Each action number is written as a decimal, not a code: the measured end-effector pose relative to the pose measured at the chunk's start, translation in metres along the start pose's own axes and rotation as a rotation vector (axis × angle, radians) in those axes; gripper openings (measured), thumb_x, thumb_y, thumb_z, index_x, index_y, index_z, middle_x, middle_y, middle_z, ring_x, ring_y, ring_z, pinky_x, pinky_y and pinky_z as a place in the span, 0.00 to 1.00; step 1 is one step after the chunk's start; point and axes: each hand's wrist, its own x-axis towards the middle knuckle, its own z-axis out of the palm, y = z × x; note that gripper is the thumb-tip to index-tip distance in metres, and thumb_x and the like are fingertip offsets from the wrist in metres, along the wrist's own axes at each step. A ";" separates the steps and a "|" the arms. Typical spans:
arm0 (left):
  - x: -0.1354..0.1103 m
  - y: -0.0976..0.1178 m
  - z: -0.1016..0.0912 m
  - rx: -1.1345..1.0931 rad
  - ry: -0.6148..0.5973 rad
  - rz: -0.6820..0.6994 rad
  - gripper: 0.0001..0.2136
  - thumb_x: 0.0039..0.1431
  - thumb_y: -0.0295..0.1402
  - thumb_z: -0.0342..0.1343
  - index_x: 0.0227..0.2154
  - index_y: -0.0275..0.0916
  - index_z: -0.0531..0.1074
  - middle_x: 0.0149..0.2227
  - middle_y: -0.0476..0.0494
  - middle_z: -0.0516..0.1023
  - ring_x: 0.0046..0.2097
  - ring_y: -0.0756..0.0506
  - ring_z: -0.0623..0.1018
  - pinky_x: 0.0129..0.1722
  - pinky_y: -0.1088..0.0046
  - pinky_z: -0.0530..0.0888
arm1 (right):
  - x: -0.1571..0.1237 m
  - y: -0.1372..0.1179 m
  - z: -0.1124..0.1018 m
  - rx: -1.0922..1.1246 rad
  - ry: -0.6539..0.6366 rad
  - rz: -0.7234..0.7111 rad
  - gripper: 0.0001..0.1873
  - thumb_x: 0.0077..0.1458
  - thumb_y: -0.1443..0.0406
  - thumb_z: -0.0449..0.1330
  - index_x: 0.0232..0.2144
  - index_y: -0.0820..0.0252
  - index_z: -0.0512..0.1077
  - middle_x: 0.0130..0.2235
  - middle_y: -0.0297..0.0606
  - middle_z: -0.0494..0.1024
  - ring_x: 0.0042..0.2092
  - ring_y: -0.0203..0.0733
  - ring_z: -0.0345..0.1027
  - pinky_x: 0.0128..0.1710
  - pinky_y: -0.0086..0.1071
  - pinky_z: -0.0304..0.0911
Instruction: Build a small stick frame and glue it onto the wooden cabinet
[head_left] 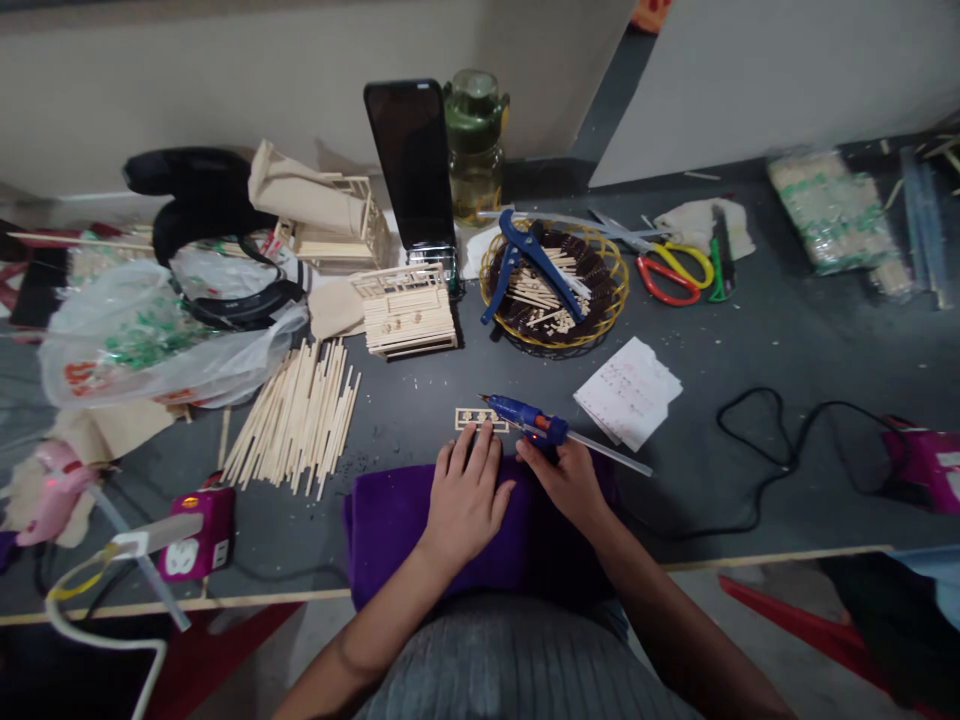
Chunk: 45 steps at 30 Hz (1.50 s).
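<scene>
Left hand (466, 492) lies flat, fingers spread, on the purple folded cloth (390, 530) at the near edge of the dark grey worktable (787, 330); your fingertips reach past the cloth and press the near edge of the small pale wooden lattice strip (478, 418). Your right hand (571, 477) is closed around the handle of the blue hot-glue gun (529, 420), whose nozzle points left and sits at the right end of the strip, just beyond your left fingertips.

Hazards, as judged from this position:
- Burn risk: the nozzle stands very close to your left fingertips. A slip of either hand would bring hot glue onto skin.
- Displacement: the strip is light. Uneven fingertip pressure could slide or tilt it under the nozzle.
- Snag: the black power cord (757, 440) loops to the right of the gun and could drag on it.

A fan of loose pale wooden sticks (296, 420) lies to the left, a white paper sheet (628, 392) to the right, and a yellow wire basket (555, 285) farther off.
</scene>
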 end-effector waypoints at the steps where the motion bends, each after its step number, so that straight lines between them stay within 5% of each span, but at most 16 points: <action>1: 0.000 0.000 0.000 0.002 -0.001 0.001 0.24 0.66 0.42 0.43 0.58 0.33 0.66 0.67 0.40 0.57 0.66 0.35 0.58 0.59 0.56 0.60 | 0.000 0.000 0.000 -0.001 0.002 -0.001 0.11 0.57 0.56 0.57 0.29 0.56 0.71 0.31 0.38 0.79 0.34 0.45 0.75 0.39 0.36 0.69; 36: 0.000 0.000 0.001 0.001 0.019 0.010 0.23 0.66 0.42 0.44 0.58 0.33 0.67 0.66 0.41 0.58 0.65 0.36 0.59 0.58 0.56 0.61 | -0.002 0.003 0.001 -0.010 0.014 0.000 0.11 0.57 0.56 0.58 0.31 0.58 0.72 0.31 0.39 0.80 0.37 0.47 0.75 0.40 0.38 0.69; 45: 0.000 0.001 -0.001 -0.002 -0.002 0.000 0.24 0.65 0.42 0.45 0.59 0.34 0.66 0.67 0.40 0.57 0.66 0.35 0.58 0.58 0.56 0.61 | -0.023 0.001 -0.036 -0.143 -0.007 -0.020 0.14 0.59 0.56 0.56 0.40 0.58 0.74 0.38 0.39 0.80 0.32 0.41 0.75 0.37 0.34 0.70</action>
